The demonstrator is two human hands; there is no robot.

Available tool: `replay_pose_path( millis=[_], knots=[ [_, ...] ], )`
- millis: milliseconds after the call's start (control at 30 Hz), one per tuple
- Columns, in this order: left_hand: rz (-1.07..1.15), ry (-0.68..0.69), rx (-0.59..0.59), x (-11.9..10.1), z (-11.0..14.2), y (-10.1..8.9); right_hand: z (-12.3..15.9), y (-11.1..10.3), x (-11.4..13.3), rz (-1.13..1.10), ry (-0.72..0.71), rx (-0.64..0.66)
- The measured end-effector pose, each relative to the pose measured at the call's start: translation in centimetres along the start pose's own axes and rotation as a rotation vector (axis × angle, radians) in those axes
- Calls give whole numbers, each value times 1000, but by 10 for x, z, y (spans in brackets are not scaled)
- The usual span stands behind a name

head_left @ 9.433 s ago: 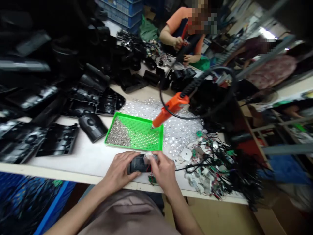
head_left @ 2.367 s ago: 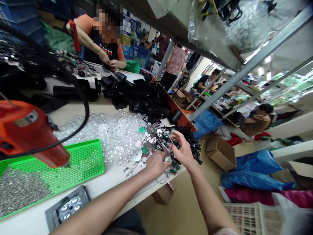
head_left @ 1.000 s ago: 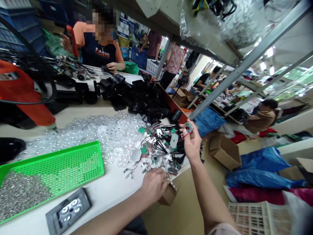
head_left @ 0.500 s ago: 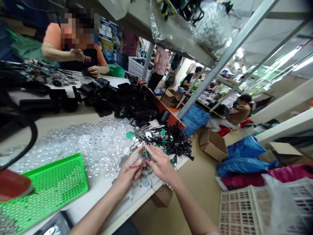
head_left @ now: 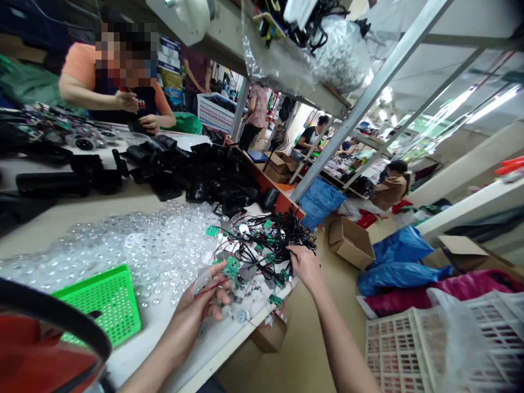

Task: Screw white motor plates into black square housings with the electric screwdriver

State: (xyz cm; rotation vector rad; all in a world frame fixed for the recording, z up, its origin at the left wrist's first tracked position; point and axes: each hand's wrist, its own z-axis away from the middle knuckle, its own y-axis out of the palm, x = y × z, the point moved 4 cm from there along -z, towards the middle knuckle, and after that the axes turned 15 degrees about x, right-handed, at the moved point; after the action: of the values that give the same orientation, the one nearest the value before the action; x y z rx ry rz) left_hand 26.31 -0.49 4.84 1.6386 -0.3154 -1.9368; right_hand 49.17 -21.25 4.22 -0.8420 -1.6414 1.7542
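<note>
My left hand (head_left: 192,314) has a narrow grip on a clear plastic piece (head_left: 201,281), with a red wire (head_left: 210,288) across my fingers. A green circuit board (head_left: 231,267) sits at my index fingertip, in front of the cable heap (head_left: 274,234); I can't tell whether I'm pinching it or it only rests there. My right hand (head_left: 305,265) reaches onto the near right side of that heap, fingers bent at its black cords, and whether they close on any I can't tell. The held parts are out over the bench (head_left: 153,323), and I see no casing around them. As I judge it, this is sorting by hand, with little joined up: plenty of loose parts lie tangled in the cable heap, clear lenses (head_left: 151,245) spread left of it, and black casings (head_left: 216,169) are piled behind it. Nearer me, left of the heap, is a green tray (head_left: 118,311).
</note>
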Motion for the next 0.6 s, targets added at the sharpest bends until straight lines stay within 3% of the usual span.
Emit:
replay_pose_path(
  millis=[300,600],
  knots=[
    [-16,51,35,-2,-1,-2,-26,-15,19,231,-252,153],
    [80,22,-29,-5,-17,-7,-40,-83,9,185,-314,45]
  ],
)
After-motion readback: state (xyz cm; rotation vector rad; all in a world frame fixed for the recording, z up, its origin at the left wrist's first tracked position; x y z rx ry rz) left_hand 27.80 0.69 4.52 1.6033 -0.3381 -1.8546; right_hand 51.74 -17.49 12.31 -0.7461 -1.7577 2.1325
